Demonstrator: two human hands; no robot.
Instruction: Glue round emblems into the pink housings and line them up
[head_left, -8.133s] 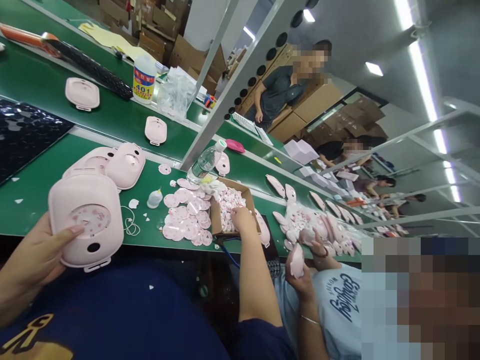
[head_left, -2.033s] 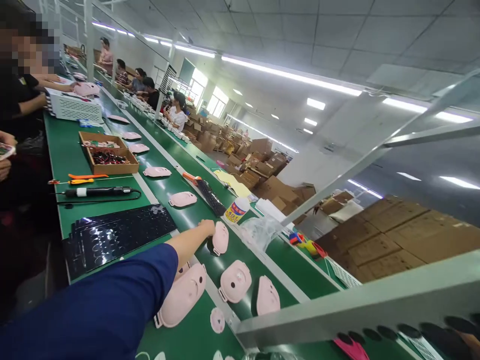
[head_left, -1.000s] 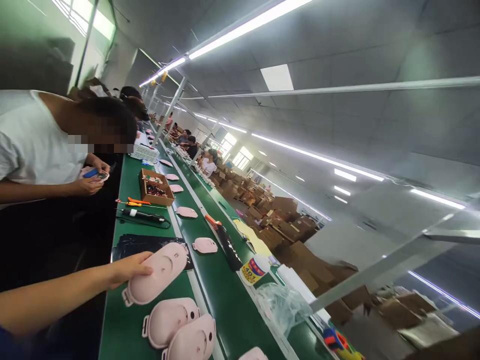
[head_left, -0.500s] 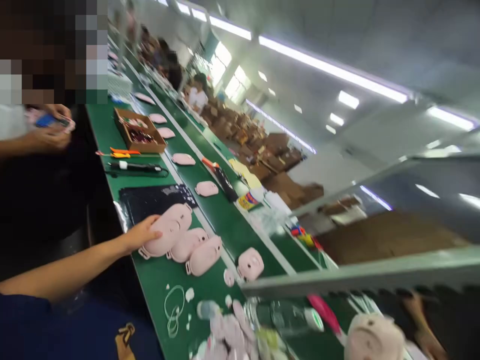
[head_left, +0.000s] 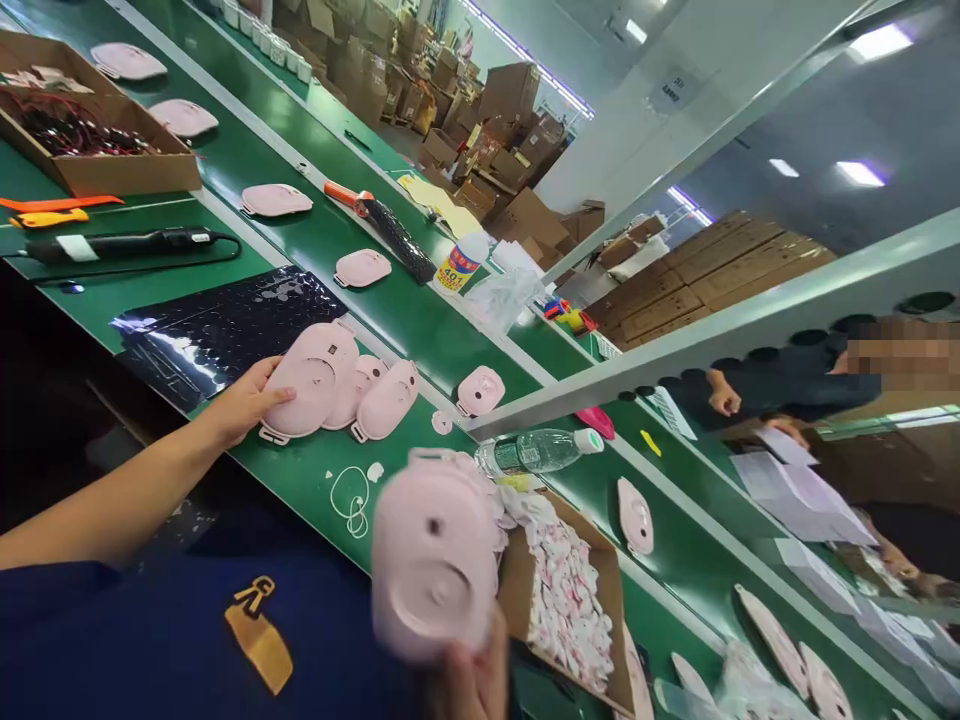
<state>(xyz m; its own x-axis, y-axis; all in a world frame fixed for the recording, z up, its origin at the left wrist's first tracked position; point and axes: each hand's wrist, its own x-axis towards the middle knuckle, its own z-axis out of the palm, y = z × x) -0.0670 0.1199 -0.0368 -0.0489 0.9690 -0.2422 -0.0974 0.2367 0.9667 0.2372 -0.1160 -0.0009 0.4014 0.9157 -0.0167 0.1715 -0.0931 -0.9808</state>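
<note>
My left hand (head_left: 241, 404) reaches out to the left and grips the near edge of a pink plastic shell (head_left: 309, 382). That shell leans on two more pink shells (head_left: 388, 400) in a row on the green bench (head_left: 296, 472). My right hand (head_left: 471, 682) shows only at the bottom edge, closed on the underside of another pink shell (head_left: 435, 558), which it holds up close to the camera, blurred by motion. Just right of that shell stands an open cardboard box of small pink-and-white discs (head_left: 571, 592).
A black glossy sheet (head_left: 217, 322) lies beyond my left hand. Pink shells (head_left: 362, 267) ride the green conveyor. A water bottle (head_left: 541, 450), a glue bottle (head_left: 458, 264), a corded tool (head_left: 120, 243) and a box of wires (head_left: 86, 150) stand around. A co-worker's hand (head_left: 724, 398) rests across the line.
My view has swung down and right. My left hand has brought a pink shell from the belt and laid it against the two on the bench. My right hand has raised another shell.
</note>
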